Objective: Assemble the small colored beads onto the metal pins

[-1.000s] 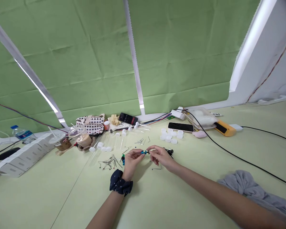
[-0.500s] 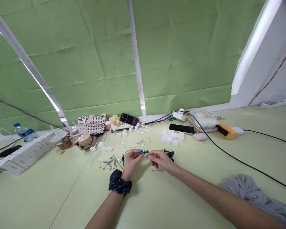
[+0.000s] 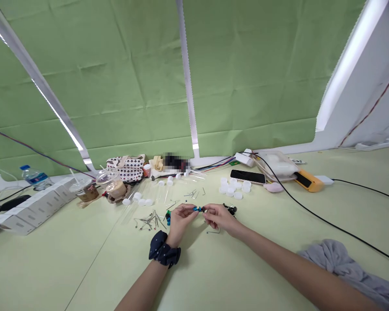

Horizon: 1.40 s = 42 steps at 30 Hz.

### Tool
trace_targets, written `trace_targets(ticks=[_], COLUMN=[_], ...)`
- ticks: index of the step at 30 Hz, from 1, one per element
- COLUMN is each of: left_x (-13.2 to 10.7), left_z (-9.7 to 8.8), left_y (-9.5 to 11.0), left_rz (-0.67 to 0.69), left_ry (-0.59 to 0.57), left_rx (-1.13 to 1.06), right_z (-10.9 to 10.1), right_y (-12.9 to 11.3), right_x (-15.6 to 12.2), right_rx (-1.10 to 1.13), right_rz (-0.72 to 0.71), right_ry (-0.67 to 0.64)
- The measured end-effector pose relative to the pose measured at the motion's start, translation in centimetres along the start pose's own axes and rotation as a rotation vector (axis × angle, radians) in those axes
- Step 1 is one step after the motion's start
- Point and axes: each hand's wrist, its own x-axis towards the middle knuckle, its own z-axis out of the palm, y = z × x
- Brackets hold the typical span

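Observation:
My left hand [image 3: 179, 219] and my right hand [image 3: 219, 217] meet over the pale green table [image 3: 84, 259], both pinching the ends of a small blue and black part [image 3: 198, 209] held between their fingertips. A dark dotted scrunchie [image 3: 163, 252] sits on my left wrist. Several thin metal pins [image 3: 149, 221] lie just left of my left hand, beside a small blue and green piece [image 3: 168, 217]. Small black parts [image 3: 231, 209] lie just behind my right hand. A bent metal pin [image 3: 213, 232] rests under my right hand.
White caps [image 3: 231, 187] and a phone [image 3: 252, 176] lie behind the hands. Two lidded drink cups [image 3: 113, 186], a patterned pouch [image 3: 125, 167], white boxes [image 3: 29, 211] and a water bottle [image 3: 35, 177] stand at left. A black cable [image 3: 327, 221] and grey cloth [image 3: 350, 268] are at right.
The view has shifted slightly; both hands stay pinched on the small blue part with barely any movement.

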Motion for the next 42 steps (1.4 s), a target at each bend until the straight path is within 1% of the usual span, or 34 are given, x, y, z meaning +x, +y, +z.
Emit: trace_targets(ticks=[2,4,7,10,15,21,26,31,36,39,42], left_x=[0.07,0.15,0.23,0.18,0.0,0.0,0.16,0.16,0.02,0.08,0.17], left_z=[-0.06,-0.22,-0.45,-0.47,-0.25,-0.34,-0.59,-0.42,-0.19,-0.29,-0.47], left_y=[0.09,0.22,0.35,0.34,0.38,0.29,0.41,0.63,0.67,0.71,0.74], left_rz=[0.013,0.018,0.016,0.023,0.016,0.024,0.023,0.011,0.008,0.012,0.006], left_ry=[0.015,0.034,0.039,0.029,-0.004,-0.001,0.042,0.006,-0.022,-0.024,0.0], left_rx=[0.0,0.008,0.012,0.002,0.01,0.02,0.017,0.011,0.012,0.0,-0.002], right_z=[0.14,0.24,0.13,-0.21,-0.47,-0.14,-0.17,-0.46,-0.36,-0.14,-0.06], right_y=[-0.09,-0.27,-0.6,-0.73,-0.38,-0.2,-0.54,-0.57,-0.24,-0.09,-0.16], right_x=[-0.21,-0.41,-0.52,-0.37,-0.08,-0.19,-0.57,-0.21,0.01,-0.14,-0.29], right_rx=[-0.005,0.003,0.03,0.046,0.031,-0.012,-0.021,0.017,-0.007,-0.032,-0.026], right_rz=[0.008,-0.024,-0.094,-0.124,-0.096,-0.032,-0.07,-0.143,-0.122,-0.094,-0.119], right_ry=[-0.031,-0.055,-0.045,-0.026,-0.017,-0.005,-0.041,-0.018,0.01,-0.005,-0.03])
